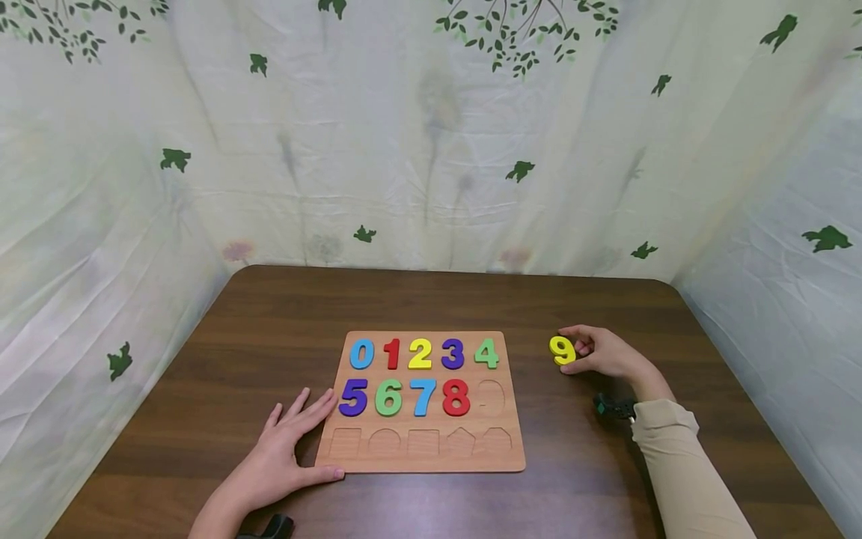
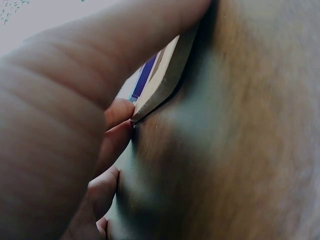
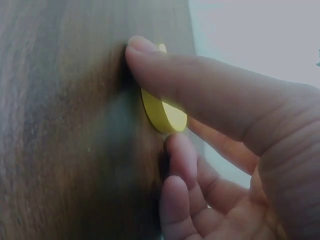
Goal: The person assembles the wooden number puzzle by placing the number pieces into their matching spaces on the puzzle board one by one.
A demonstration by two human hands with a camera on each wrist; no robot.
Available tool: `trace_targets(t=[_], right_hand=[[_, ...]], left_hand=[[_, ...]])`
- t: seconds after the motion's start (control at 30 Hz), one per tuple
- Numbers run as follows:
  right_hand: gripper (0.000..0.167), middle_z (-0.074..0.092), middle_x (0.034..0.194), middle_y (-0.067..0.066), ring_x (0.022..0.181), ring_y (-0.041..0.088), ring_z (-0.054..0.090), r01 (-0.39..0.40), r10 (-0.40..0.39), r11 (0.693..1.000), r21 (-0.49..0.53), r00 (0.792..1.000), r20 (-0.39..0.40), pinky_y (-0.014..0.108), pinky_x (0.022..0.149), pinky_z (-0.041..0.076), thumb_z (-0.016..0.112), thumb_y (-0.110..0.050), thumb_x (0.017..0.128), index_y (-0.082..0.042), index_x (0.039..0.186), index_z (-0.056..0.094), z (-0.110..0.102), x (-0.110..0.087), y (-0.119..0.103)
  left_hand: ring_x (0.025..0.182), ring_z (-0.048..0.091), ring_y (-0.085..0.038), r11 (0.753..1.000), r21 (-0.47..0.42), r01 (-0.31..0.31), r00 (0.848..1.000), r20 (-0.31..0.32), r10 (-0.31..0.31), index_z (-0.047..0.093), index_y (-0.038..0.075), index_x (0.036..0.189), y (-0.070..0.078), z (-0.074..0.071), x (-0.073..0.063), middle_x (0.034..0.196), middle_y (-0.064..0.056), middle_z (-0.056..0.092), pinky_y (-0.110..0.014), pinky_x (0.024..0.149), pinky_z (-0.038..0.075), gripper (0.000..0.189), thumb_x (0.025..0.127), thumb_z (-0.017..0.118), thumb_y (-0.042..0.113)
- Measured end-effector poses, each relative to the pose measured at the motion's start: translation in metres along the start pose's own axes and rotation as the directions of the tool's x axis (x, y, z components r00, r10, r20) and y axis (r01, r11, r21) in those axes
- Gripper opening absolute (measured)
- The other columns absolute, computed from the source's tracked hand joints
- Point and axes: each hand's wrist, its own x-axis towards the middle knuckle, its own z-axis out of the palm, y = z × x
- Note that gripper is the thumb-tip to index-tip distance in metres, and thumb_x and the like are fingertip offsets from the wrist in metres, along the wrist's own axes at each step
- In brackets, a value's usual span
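A wooden number puzzle board (image 1: 424, 463) lies flat on the table, with coloured digits 0 to 4 in its top row and 5 to 8 below. Right of the red 8 (image 1: 456, 397) a bare outlined recess (image 1: 490, 398) shows. My left hand (image 1: 279, 453) rests at the board's left side, fingers extended; its thumb touches the lower left corner. Beyond the board's right edge, my right hand (image 1: 609, 355) holds the yellow number 9 (image 1: 570, 352) between thumb and fingers. The right wrist view has this yellow 9 (image 3: 159, 114) close against the tabletop, partly behind the thumb.
The board's bottom row has several outlined shapes (image 1: 423, 442) without pieces. Brown wooden table (image 1: 431, 296) surrounds the board. A pale curtain (image 1: 404, 150) with printed leaves and birds hangs behind and along both sides. Dark straps (image 1: 613, 406) circle the wrists.
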Motion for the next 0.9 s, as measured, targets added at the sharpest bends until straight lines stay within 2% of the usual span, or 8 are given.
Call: trace_targets(t=[0.47,0.7,0.9], right_hand=[[0.069,0.053,0.095,0.007,0.089,0.022,0.048,-0.008,0.008,1.000,-0.005,1.000,-0.023,0.027,0.070,0.041,0.091,-0.022,0.088,0.002,0.146,0.061,0.0023,-0.0005,0.0001],[0.068,0.054,0.097,0.007,0.091,0.023,0.049,-0.040,0.040,0.999,-0.007,0.998,-0.046,0.029,0.074,0.042,0.091,-0.023,0.088,0.001,0.145,0.063,0.0040,-0.0010,-0.0005],[0.069,0.055,0.099,0.008,0.091,0.023,0.051,-0.050,0.049,0.999,-0.013,0.997,-0.063,0.030,0.075,0.043,0.091,-0.027,0.088,0.001,0.145,0.063,0.0062,-0.0024,-0.0015]], left_hand=[[0.163,0.017,-0.055,1.000,-0.010,-0.007,1.000,-0.002,0.007,0.051,0.021,0.162,0.0007,0.0002,-0.0007,0.171,-0.009,0.045,-0.083,0.122,0.004,0.107,0.074,0.092,0.064],[0.163,0.018,-0.055,1.000,-0.001,0.000,1.000,-0.001,0.000,0.051,0.021,0.162,0.0007,0.0000,0.0004,0.171,-0.009,0.044,-0.083,0.122,0.004,0.107,0.073,0.092,0.064],[0.162,0.019,-0.056,1.000,0.008,-0.018,1.000,-0.010,0.018,0.051,0.020,0.162,0.0024,-0.0015,0.0000,0.170,-0.010,0.045,-0.084,0.121,0.005,0.106,0.074,0.092,0.062]])
